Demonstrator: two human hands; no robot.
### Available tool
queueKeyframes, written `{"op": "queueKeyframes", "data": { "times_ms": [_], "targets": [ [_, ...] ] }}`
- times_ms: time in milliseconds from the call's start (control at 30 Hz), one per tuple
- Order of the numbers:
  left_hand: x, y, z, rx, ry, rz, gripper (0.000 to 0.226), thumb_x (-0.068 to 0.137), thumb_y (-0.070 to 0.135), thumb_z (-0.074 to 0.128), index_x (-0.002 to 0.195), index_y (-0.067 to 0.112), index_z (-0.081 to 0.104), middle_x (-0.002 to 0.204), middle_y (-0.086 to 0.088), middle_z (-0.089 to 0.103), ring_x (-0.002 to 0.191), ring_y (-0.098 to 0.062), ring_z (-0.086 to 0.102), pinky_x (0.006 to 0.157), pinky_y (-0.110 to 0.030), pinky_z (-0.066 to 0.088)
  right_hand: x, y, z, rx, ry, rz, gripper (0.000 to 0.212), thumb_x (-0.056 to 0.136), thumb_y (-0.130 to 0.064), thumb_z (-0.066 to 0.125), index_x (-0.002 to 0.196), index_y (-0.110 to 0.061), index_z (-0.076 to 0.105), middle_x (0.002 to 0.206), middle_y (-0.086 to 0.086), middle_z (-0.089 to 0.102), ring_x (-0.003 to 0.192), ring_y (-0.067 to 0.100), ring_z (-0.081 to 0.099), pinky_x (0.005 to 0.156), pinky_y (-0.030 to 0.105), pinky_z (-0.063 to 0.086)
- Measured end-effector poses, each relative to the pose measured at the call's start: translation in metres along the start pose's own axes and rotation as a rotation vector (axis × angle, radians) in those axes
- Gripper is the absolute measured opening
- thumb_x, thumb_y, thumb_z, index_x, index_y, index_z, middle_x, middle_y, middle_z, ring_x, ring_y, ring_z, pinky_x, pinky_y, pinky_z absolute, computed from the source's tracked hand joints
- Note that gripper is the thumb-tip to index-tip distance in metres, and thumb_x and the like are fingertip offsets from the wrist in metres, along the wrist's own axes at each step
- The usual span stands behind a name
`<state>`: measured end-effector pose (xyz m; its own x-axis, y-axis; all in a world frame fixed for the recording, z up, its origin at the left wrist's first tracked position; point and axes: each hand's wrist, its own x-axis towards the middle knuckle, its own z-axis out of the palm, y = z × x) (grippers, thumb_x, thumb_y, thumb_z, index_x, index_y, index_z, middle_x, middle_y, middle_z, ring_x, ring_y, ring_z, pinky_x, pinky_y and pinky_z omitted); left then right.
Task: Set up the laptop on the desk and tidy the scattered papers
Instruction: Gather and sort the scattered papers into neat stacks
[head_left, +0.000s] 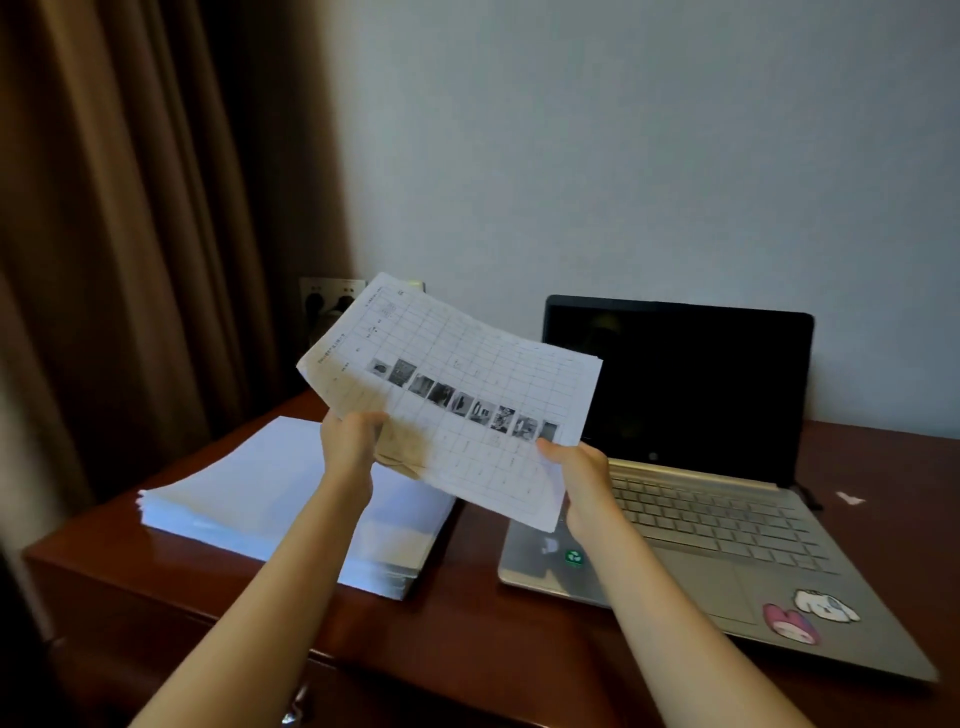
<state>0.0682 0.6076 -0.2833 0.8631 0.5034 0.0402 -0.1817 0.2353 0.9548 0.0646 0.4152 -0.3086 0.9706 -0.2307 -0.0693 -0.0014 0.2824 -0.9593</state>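
Note:
Both hands hold up a thin sheaf of printed papers (467, 395) with a grid and a row of small photos, raised above the desk. My left hand (349, 441) grips its lower left edge. My right hand (584, 480) pinches its lower right corner, thumb on top. Under them, on the left of the desk, lies a thick stack of white paper (249, 499). The silver laptop (727, 530) stands open on the right with a dark screen and stickers on its palm rest.
The dark red wooden desk (467, 623) stands against a pale wall. A brown curtain (130, 234) hangs at the left. A wall socket (324, 306) with plugs sits behind the papers. A small white scrap (849, 499) lies right of the laptop.

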Motion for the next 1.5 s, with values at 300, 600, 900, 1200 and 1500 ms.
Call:
{"op": "queueKeyframes", "data": {
  "times_ms": [300, 600, 900, 1200, 1500],
  "targets": [
    [0.034, -0.005, -0.073, 0.102, 0.304, 0.025, 0.036, 0.088, -0.009, 0.034, 0.112, 0.01, 0.052, 0.109, -0.008, 0.052, 0.112, -0.029, 0.049, 0.081, -0.033, 0.038, -0.015, 0.03, 0.061, -0.231, -0.255, 0.054, 0.009, 0.085, -0.001, 0.061, 0.09, -0.008, 0.063, 0.08, -0.003, 0.062, 0.075, 0.013, 0.057, 0.056, 0.022, 0.038],
    [0.041, -0.014, -0.107, 0.271, 0.404, 0.079, 0.05, 0.093, -0.006, 0.037, 0.139, 0.012, 0.031, 0.134, -0.012, 0.046, 0.112, -0.027, 0.048, 0.081, -0.035, 0.043, -0.012, 0.048, 0.084, -0.426, -0.327, 0.106, 0.014, 0.083, 0.003, 0.059, 0.077, -0.009, 0.064, 0.072, 0.004, 0.061, 0.06, 0.015, 0.054, 0.046, 0.021, 0.042],
    [0.053, -0.011, -0.121, 1.111, 0.417, 0.431, 0.072, 0.075, -0.009, 0.061, 0.139, 0.013, 0.037, 0.154, -0.022, 0.006, 0.143, -0.037, 0.005, 0.114, -0.046, 0.01, 0.009, 0.065, 0.088, -0.657, -0.133, 0.022, 0.025, 0.049, -0.017, 0.062, 0.071, -0.012, 0.052, 0.087, 0.005, 0.051, 0.085, 0.022, 0.043, 0.059, 0.024, 0.034],
    [0.088, -0.015, -0.133, 1.553, 0.007, 0.091, 0.06, 0.098, 0.027, 0.042, 0.148, 0.005, 0.017, 0.151, -0.017, 0.026, 0.14, -0.035, 0.025, 0.116, -0.045, 0.019, -0.006, 0.036, 0.098, -0.492, -0.134, 0.187, 0.06, 0.087, -0.002, 0.052, 0.14, 0.004, 0.025, 0.133, 0.015, 0.041, 0.106, 0.027, 0.04, 0.08, 0.031, 0.032],
    [0.094, -0.026, -0.137, 1.55, 0.092, -0.048, 0.055, 0.099, 0.04, 0.033, 0.142, 0.006, 0.03, 0.145, -0.018, 0.035, 0.133, -0.035, 0.032, 0.111, -0.048, 0.023, 0.001, 0.023, 0.118, -0.521, -0.107, 0.324, 0.055, 0.087, 0.003, 0.051, 0.139, 0.004, 0.031, 0.142, 0.018, 0.033, 0.124, 0.035, 0.043, 0.095, 0.039, 0.039]
  ]
}}
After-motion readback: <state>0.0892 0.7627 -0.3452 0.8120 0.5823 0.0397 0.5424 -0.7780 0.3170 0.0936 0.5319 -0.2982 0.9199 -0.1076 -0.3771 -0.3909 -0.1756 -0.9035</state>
